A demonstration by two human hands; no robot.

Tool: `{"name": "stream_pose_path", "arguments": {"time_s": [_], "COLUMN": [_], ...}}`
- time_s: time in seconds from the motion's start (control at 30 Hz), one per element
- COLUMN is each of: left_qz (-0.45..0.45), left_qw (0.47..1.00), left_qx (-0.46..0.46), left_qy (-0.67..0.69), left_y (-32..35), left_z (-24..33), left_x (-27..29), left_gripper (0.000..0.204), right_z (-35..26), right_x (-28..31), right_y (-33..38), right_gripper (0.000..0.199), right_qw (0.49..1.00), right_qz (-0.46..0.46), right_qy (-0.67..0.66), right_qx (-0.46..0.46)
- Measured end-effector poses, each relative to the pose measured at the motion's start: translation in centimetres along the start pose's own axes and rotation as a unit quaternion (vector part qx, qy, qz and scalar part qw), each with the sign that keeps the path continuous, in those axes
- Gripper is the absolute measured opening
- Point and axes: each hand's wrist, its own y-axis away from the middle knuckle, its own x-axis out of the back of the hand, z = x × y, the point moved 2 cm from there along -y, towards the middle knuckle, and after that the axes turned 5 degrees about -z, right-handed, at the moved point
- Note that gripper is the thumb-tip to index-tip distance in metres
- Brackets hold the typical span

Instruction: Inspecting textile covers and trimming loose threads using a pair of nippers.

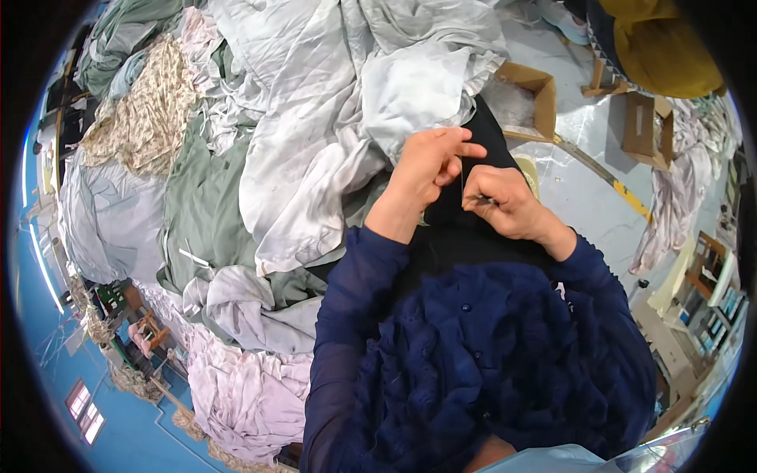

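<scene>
Above my lap, which is covered in black, both hands are raised close together. My left hand has some fingers stretched to the right and the others curled in. A fine thread runs down from its fingers to my right hand, which is closed in a pinch. Something small and thin shows at the right fingertips, too small to name. Just beyond my left hand lies white cloth with a squarish pale patch on top. Grey-green cloth is heaped further left.
Piles of fabric surround my left side, including a floral cloth and a pale pink cloth. Cardboard boxes stand on the grey floor at the right. A yellow-brown garment is at the far right.
</scene>
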Motion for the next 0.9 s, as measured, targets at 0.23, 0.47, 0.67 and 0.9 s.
{"name": "stream_pose_path", "arguments": {"time_s": [0.23, 0.47, 0.67, 0.9], "left_qz": [0.055, 0.031, -0.019, -0.118], "left_qw": [0.992, 0.979, 0.965, 0.938], "left_qx": [-0.103, -0.189, -0.212, -0.254], "left_qy": [0.046, -0.064, -0.156, -0.203], "left_y": [-0.5, 2.8, 6.2, 8.6], "left_z": [-1.9, -2.8, -2.4, -0.2], "left_x": [0.7, 0.8, -0.9, -2.2], "left_gripper": [0.012, 0.012, 0.011, 0.01], "right_z": [2.0, 4.3, 4.3, 3.1], "right_x": [-0.1, 2.7, 2.6, 4.2], "right_y": [1.6, 0.8, -2.2, -0.6], "right_gripper": [0.012, 0.028, 0.037, 0.009], "right_qw": [0.999, 0.982, 0.986, 0.999], "right_qz": [-0.023, 0.108, 0.137, 0.017], "right_qy": [-0.023, -0.025, -0.073, -0.028], "right_qx": [-0.038, -0.154, -0.052, -0.029]}}
